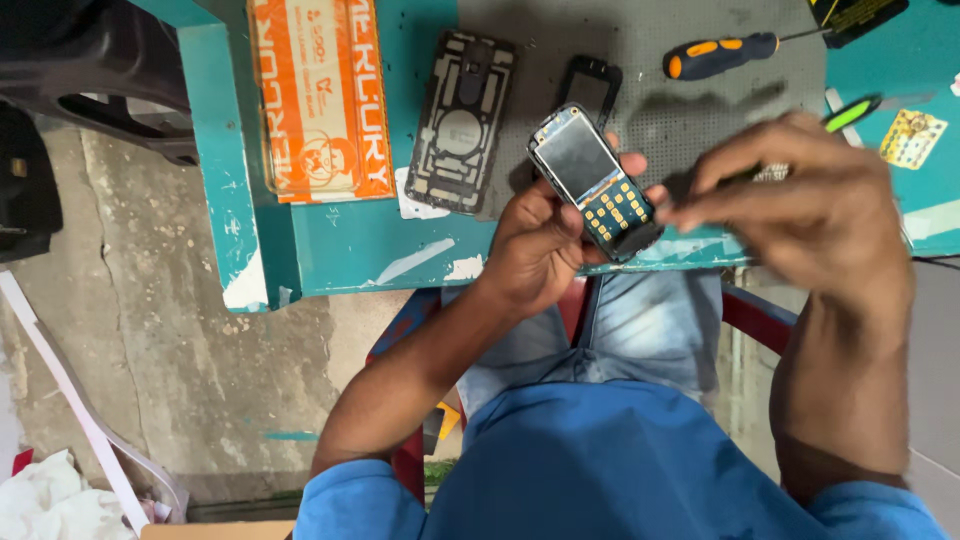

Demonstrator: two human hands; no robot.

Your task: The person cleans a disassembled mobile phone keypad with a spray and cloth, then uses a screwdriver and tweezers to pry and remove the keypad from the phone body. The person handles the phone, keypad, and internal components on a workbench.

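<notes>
While the left hand (535, 245) grips a stripped phone (597, 182) at frame centre, the blurred right hand (810, 205) pinches a green-handled tool (850, 113) just beside its keypad end. Disassembly looks under way; a steady tip seems needed. A back cover (461, 120) and screwdriver (722, 55) lie on the teal bench (235, 170) above.

Left hand (540, 245) curled in a closed grip, right hand (810, 205) blurred, fingers pinched beside it.

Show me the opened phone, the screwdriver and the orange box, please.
opened phone (593, 182), head view, on its bare screen.
screwdriver (718, 56), head view, on its black and orange handle.
orange box (320, 97), head view, on its top face.
</notes>
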